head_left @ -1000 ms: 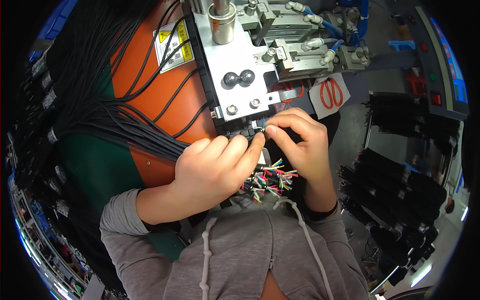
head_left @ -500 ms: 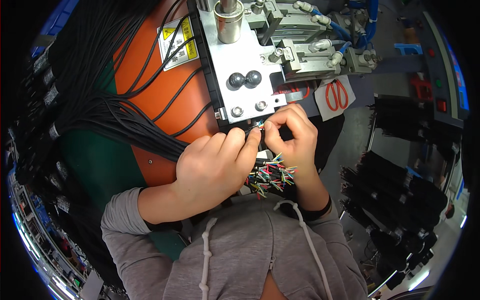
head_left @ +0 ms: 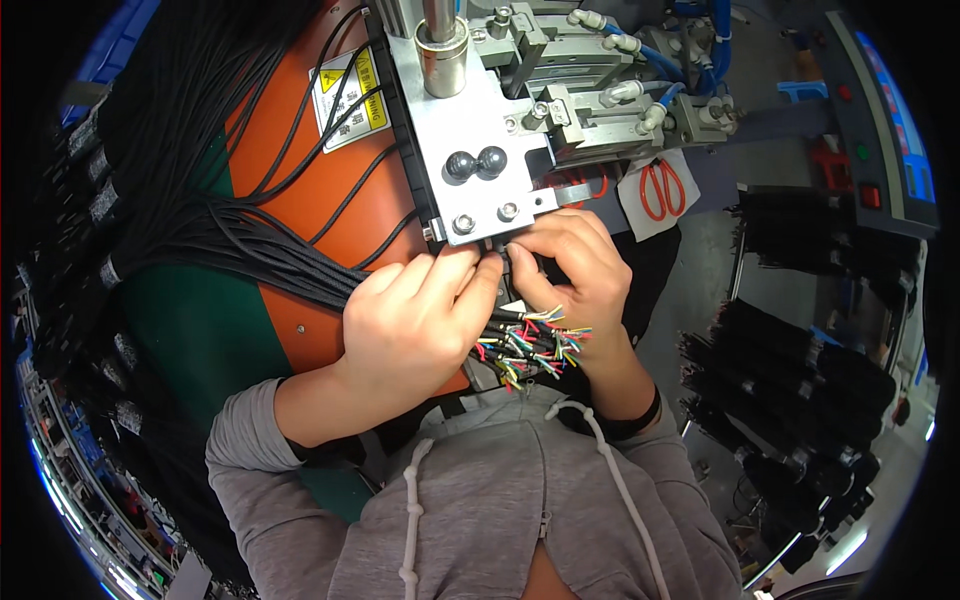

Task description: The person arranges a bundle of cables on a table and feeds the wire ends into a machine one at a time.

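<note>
Pressing closer under the grey machine plate (head_left: 470, 130) than a second ago, feeding a black cable (head_left: 497, 262) up to its lower edge. Left hand (head_left: 420, 320) and right hand (head_left: 570, 275) meeting fingertip to fingertip, pinching that cable; stripped coloured wires (head_left: 530, 345) fanning out just below.

**Stripped cable ends at the press plate**

I see a bundle of black cables (head_left: 250, 255) fanning in from the left across the orange surface. Their stripped ends (head_left: 530, 345) splay into short multicoloured wires, red, green, yellow and blue, just below the metal plate (head_left: 470, 130), between both hands.
</note>
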Motion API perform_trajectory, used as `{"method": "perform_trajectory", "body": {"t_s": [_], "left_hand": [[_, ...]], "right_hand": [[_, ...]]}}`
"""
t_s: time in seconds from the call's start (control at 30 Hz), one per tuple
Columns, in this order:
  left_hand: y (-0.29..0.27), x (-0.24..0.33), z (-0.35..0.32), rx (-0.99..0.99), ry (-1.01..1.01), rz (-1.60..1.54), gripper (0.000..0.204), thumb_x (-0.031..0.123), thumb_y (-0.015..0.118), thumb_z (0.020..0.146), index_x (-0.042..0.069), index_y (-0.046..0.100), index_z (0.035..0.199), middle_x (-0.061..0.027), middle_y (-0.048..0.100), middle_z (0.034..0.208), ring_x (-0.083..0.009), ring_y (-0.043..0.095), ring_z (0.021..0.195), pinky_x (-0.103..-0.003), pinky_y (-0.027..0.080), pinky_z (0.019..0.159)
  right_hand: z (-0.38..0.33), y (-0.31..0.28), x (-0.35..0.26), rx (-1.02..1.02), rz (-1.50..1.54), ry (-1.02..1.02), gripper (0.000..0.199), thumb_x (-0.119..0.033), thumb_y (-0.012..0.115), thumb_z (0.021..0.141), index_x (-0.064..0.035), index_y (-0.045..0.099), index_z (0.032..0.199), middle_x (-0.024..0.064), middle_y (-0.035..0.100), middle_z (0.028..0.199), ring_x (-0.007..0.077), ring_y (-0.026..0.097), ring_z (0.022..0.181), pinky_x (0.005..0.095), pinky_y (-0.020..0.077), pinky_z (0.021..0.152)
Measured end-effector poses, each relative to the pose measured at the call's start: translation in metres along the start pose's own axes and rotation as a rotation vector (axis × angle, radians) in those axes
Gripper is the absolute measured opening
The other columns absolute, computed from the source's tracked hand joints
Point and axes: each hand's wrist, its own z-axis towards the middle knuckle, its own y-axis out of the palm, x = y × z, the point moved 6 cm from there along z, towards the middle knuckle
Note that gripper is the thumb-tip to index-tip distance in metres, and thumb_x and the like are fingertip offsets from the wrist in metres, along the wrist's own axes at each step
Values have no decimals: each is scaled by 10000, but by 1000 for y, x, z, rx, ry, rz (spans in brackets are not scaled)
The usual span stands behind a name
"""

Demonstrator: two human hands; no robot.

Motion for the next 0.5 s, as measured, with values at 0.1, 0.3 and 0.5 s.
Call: {"method": "perform_trajectory", "body": {"t_s": [0.1,0.3,0.5], "left_hand": [[-3,3,-5,-143,-59,76,187,84,658,725,33,683,903,11,492,719,-84,526,597,-232,364,509],[-3,8,-7,-199,-86,126,183,69,660,746,30,686,922,5,515,732,-98,541,594,-240,391,514],[-3,-2,-8,-160,-125,11,154,122,655,757,50,674,892,8,474,692,-109,524,568,-246,382,511]], "right_hand": [[-6,1,9,-16,90,183,103,23,704,753,8,606,782,77,628,758,155,580,673,286,462,655],[-22,5,36,-68,422,677,107,31,715,747,9,610,746,79,637,755,204,588,678,290,470,676],[-5,-10,1,-298,621,-82,145,-47,767,728,12,660,805,91,662,788,216,601,704,316,479,661]]}}
